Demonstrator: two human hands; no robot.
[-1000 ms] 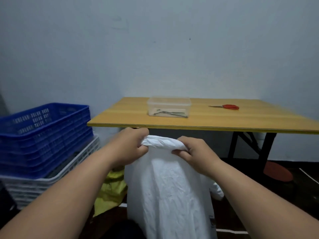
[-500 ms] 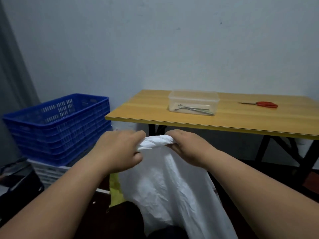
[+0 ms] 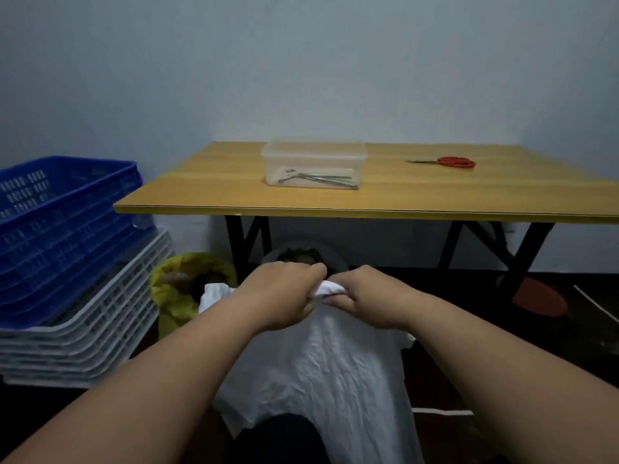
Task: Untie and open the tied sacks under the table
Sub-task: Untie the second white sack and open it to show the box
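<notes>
Both hands meet at the gathered top of a white sack (image 3: pixel 321 373). The left hand (image 3: pixel 281 296) has its fingers curled round the bunched neck from the left; the right hand (image 3: pixel 368 298) pinches the same twisted bit of cloth from the right, its knuckles turned upward. The two hands nearly touch, with only a small white knot of fabric showing between them. The sack hangs down from this grip in wrinkled folds toward the bottom of the view, in front of the table (image 3: pixel 385 199) and below its near edge.

Left of the sack, close beside it, a yellow sack (image 3: pixel 174 296) stands with its mouth open, dark contents inside. Behind the hands, under the table, a third pale sack (image 3: pixel 301 252) shows only its rim, also open.

On the table, a clear box (image 3: pixel 313 162) holding metal tools sits near the middle, and red scissors (image 3: pixel 449 161) lie well to its right. Left of the table, a blue crate (image 3: pixel 60 229) rests on a stack of white crates (image 3: pixel 93 333). Under the table's right legs lies a reddish round object (image 3: pixel 536 299), too dim to identify.
</notes>
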